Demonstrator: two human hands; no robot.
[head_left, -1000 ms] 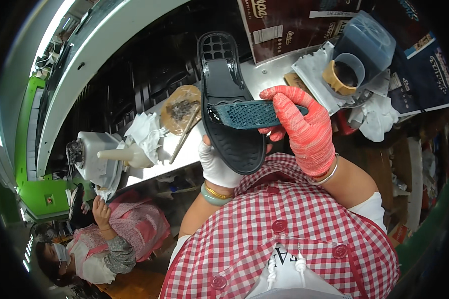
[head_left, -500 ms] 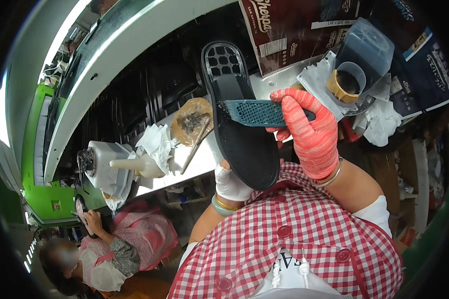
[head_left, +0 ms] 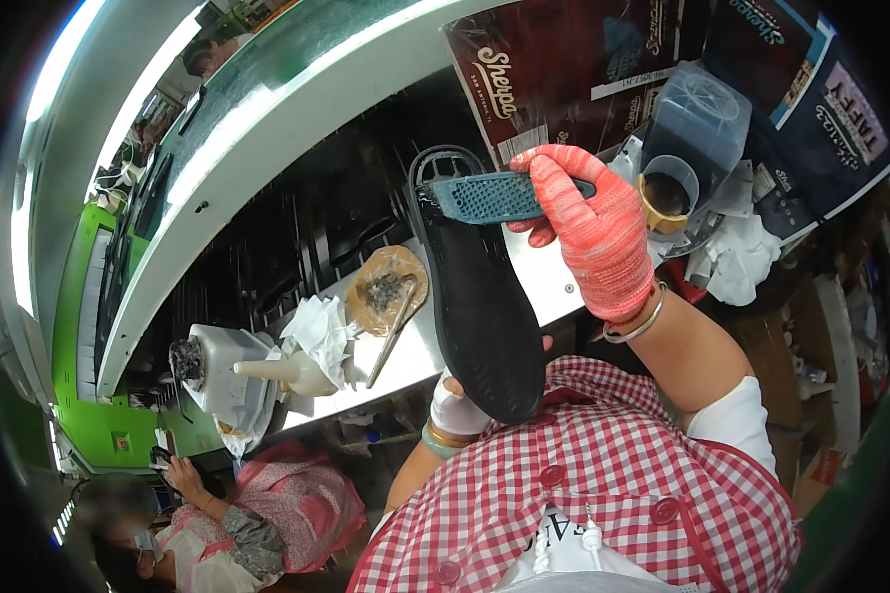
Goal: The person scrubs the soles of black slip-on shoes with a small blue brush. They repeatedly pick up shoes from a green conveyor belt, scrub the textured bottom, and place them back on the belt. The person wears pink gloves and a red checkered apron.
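Note:
My right hand [head_left: 603, 232], in a pink-red knit glove, pinches the handle of a flat teal brush [head_left: 489, 198] with a textured back. The brush's bristle end lies over the far part of a long black shoe sole [head_left: 485, 316], just below its open-celled end. From beneath, my left hand [head_left: 455, 407], with white covering on it, grips the near end of the sole. Most of its fingers are hidden under the sole; a fingertip shows at the right edge.
Left of the sole sit a tan round lid [head_left: 386, 289] with dark residue and a thin tool, crumpled tissue [head_left: 321, 331] and a pale squeeze bottle [head_left: 302, 373]. A clear container [head_left: 697, 109] and yellow-rimmed cup [head_left: 665, 203] stand right. Another person [head_left: 277, 514] works at lower left.
The brush has moved along the sole toward its far, open-celled end. The sole has shifted nearer to my body, and my left hand has come down with it.

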